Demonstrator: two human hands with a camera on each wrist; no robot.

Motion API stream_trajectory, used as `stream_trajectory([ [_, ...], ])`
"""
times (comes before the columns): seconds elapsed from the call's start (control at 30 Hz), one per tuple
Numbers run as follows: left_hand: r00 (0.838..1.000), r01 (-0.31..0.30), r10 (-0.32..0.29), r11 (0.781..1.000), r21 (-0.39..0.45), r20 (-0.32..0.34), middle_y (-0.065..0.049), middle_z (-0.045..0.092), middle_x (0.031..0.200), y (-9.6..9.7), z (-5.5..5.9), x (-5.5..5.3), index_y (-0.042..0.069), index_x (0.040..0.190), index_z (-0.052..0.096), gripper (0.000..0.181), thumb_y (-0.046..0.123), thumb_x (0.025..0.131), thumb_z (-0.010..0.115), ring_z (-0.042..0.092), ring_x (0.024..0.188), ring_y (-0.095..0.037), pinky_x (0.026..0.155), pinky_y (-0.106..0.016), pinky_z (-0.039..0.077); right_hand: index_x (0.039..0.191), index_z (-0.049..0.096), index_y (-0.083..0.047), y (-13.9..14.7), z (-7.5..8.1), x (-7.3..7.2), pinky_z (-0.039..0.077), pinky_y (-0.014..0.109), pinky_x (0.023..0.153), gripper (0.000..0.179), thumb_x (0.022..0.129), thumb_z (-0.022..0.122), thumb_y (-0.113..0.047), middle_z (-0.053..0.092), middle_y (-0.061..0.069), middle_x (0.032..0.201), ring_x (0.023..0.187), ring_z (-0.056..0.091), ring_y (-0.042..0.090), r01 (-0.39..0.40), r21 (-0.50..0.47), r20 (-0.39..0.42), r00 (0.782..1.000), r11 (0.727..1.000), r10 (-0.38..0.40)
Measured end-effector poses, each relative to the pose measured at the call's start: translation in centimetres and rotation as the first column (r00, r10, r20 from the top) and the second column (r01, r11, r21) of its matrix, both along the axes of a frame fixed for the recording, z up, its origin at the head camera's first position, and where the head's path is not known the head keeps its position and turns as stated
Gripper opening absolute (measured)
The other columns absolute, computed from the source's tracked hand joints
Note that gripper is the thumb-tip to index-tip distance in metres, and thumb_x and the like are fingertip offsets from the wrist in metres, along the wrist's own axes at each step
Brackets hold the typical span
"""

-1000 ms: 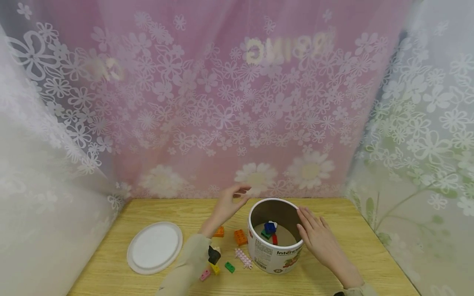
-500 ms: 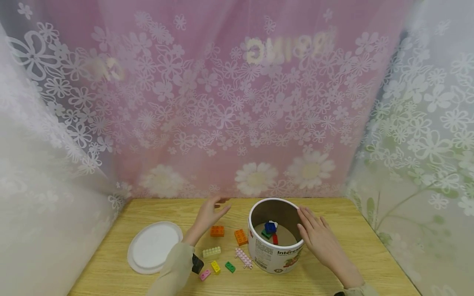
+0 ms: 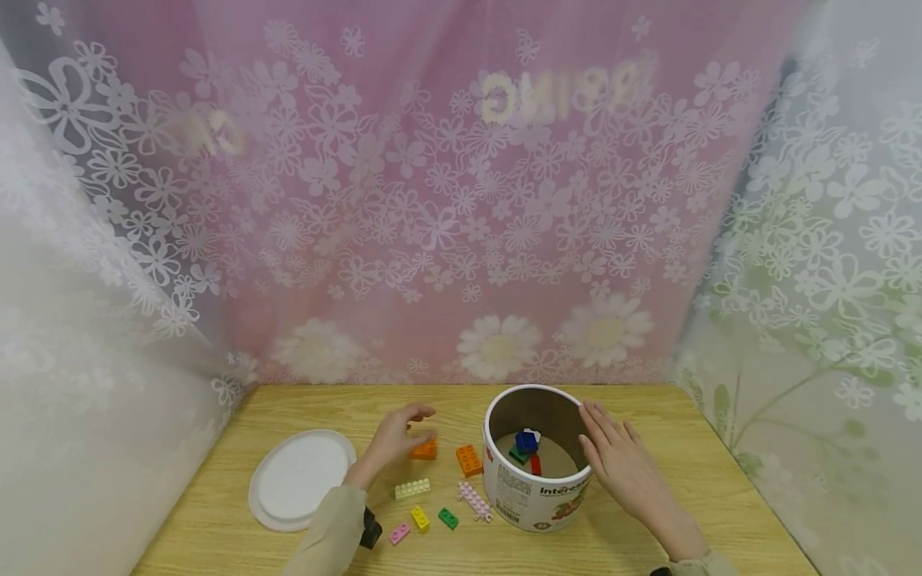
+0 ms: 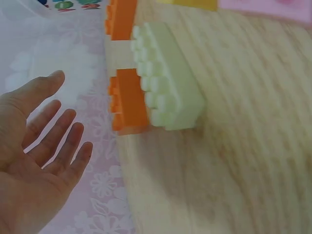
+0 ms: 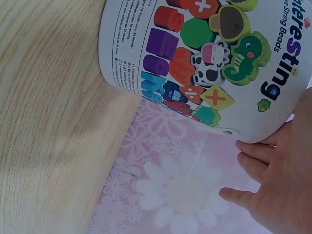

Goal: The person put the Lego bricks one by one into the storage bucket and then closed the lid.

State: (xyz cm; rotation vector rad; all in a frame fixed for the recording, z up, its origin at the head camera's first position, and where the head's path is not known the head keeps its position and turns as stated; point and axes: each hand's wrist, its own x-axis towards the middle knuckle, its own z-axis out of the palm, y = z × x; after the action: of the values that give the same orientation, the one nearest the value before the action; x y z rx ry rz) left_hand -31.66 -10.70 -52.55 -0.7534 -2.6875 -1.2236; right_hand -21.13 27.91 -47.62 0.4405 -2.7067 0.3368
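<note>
In the head view my left hand point(image 3: 391, 440) hovers at the left edge of an orange toy brick point(image 3: 425, 450), overlapping part of it. Its thumb and fingers are parted, with nothing between them. The left wrist view shows the fingers loosely extended, apart from the orange brick point(image 4: 130, 100) and the pale yellow-green brick point(image 4: 170, 80). My right hand point(image 3: 623, 464) rests its straight fingers on the right rim of a round white tub point(image 3: 522, 500) with printed sides. Inside the tub lie blue point(image 3: 527, 442), green, red and white pieces.
A second orange brick point(image 3: 469, 461) and a light pink studded piece point(image 3: 474, 502) lie beside the tub. Nearer are green point(image 3: 448, 518), yellow point(image 3: 420, 519) and pink point(image 3: 399, 534) bricks. A white round lid point(image 3: 298, 480) lies at left. Floral curtains point(image 3: 461, 240) surround the wooden table.
My left hand has moved left and down from beside the tub's rim to the orange brick, uncovering the pale yellow-green brick. The right hand stays on the rim.
</note>
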Motion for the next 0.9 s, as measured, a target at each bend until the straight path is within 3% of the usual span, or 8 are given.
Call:
stream_trajectory([
  [0.33,0.990,0.034,-0.024,0.997,-0.067,0.141,-0.017,0.065,0.128,-0.3,-1.6,0.2,-0.001,0.130,0.064,0.045,0.012,0.089,0.079,0.058,0.122,-0.040,0.100,-0.056,0.049,0.153,0.043,-0.002,0.2,-0.3,-0.2,0.029,0.066,0.113,0.054,0.109,0.046,-0.032,0.042,0.015,0.158,0.145,0.039,0.036,-0.001,0.013,-0.016,1.000,1.000,0.001],
  [0.63,0.994,0.055,-0.043,0.991,-0.120,0.099,-0.012,0.069,0.119,-0.5,-3.1,-0.4,0.002,0.121,0.069,0.040,0.009,0.085,0.083,0.064,0.110,-0.030,0.096,-0.048,0.053,0.153,0.042,-0.002,0.2,-0.3,-0.2,0.029,0.067,0.113,0.054,0.109,0.045,-0.033,0.041,0.016,0.158,0.146,0.037,0.036,-0.004,0.013,-0.005,1.000,1.000,0.004],
  [0.9,0.993,0.047,-0.034,0.992,-0.117,0.113,-0.010,0.070,0.110,-0.4,-2.9,-0.3,0.005,0.115,0.072,0.035,0.005,0.082,0.084,0.065,0.098,-0.025,0.085,-0.043,0.056,0.153,0.043,-0.001,0.1,-0.1,-0.1,0.029,0.066,0.113,0.054,0.109,0.046,-0.032,0.042,0.016,0.158,0.145,0.038,0.037,-0.004,0.007,-0.007,1.000,1.000,0.004],
])
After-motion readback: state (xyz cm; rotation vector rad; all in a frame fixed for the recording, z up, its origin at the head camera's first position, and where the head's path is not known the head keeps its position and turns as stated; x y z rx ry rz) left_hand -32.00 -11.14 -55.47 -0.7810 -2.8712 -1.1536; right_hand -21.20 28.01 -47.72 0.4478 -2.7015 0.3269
